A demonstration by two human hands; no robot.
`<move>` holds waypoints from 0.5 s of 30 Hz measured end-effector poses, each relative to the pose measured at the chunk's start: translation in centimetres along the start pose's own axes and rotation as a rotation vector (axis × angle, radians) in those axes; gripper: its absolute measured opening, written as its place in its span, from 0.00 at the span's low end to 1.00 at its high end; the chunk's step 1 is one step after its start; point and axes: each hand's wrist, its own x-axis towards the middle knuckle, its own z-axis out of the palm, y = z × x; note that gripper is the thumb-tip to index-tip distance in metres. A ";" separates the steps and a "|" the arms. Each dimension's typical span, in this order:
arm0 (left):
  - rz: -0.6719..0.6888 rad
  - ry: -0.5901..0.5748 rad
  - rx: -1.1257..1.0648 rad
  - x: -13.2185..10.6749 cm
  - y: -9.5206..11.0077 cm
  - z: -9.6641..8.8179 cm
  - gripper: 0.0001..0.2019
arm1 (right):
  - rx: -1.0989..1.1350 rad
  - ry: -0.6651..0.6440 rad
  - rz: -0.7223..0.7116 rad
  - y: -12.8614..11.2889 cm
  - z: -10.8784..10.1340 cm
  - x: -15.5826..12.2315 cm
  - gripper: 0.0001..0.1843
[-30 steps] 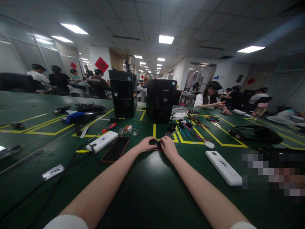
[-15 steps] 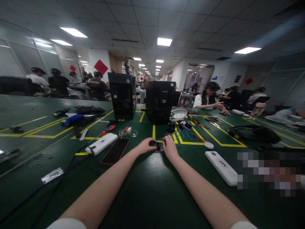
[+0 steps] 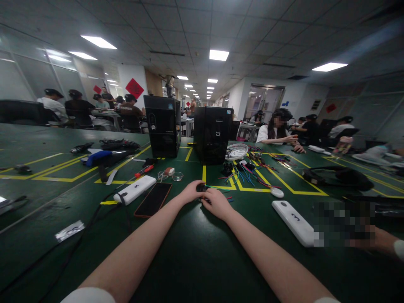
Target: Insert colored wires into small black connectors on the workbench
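Note:
My left hand [image 3: 192,192] is closed around a small black part [image 3: 203,189] with thin coloured wires, just above the green table. The fingers of my right hand [image 3: 218,203] are pressed together against the near side of that part, and their tips are partly hidden. A green wire [image 3: 218,187] sticks out to the right past my right hand, and red wire ends [image 3: 229,198] show beside its knuckles. The exact kind of the black part is too small and covered to make out.
Two black computer towers [image 3: 162,126] stand ahead. Loose wires [image 3: 248,174] and a white basket [image 3: 236,151] lie right of them. Left are a phone [image 3: 154,200], a white power bank [image 3: 135,189], glasses [image 3: 176,176] and a screwdriver [image 3: 144,171]. Another white power bank [image 3: 292,223] lies right, near a co-worker's arm [image 3: 385,240].
My right hand has shifted left and closer, its fingers now against the part by my left hand. More wire shows to its right. At the far right, the co-worker's arm has moved.

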 end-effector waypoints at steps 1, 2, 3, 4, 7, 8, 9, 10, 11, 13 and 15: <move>-0.001 -0.007 -0.010 0.0 0.1 -0.1 0.24 | -0.001 0.046 0.053 0.3 0.1 0.2 0.05; 0.000 -0.016 -0.022 -0.1 0.2 -0.2 0.24 | -0.003 0.098 0.119 0.7 0.2 0.4 0.06; -0.003 -0.028 -0.030 -0.1 0.4 -0.3 0.24 | -0.006 0.145 0.191 1.0 0.3 0.8 0.07; -0.003 -0.039 -0.034 -0.2 0.5 -0.5 0.24 | -0.007 0.176 0.259 1.3 0.3 1.2 0.08; 0.010 -0.062 -0.042 -0.3 0.7 -0.8 0.24 | -0.002 0.126 0.392 1.9 0.5 2.5 0.09; 0.014 -0.065 -0.042 -0.3 0.7 -0.9 0.24 | -0.001 0.082 0.418 1.9 0.6 3.0 0.09; 0.020 -0.068 -0.042 -0.3 0.7 -0.9 0.24 | -0.002 0.040 0.433 1.9 0.6 3.4 0.08; 0.026 -0.069 -0.043 -0.3 0.7 -0.9 0.24 | -0.009 0.012 0.444 1.8 0.6 3.8 0.08; 0.034 -0.073 -0.045 -0.3 0.7 -0.9 0.24 | -0.019 -0.003 0.455 1.6 0.5 4.1 0.08; 0.043 -0.082 -0.049 -0.2 0.8 -1.0 0.24 | -0.036 -0.015 0.486 1.2 0.5 4.7 0.08; 0.042 -0.087 -0.049 -0.2 0.8 -1.0 0.24 | -0.043 -0.029 0.537 0.9 0.5 5.0 0.09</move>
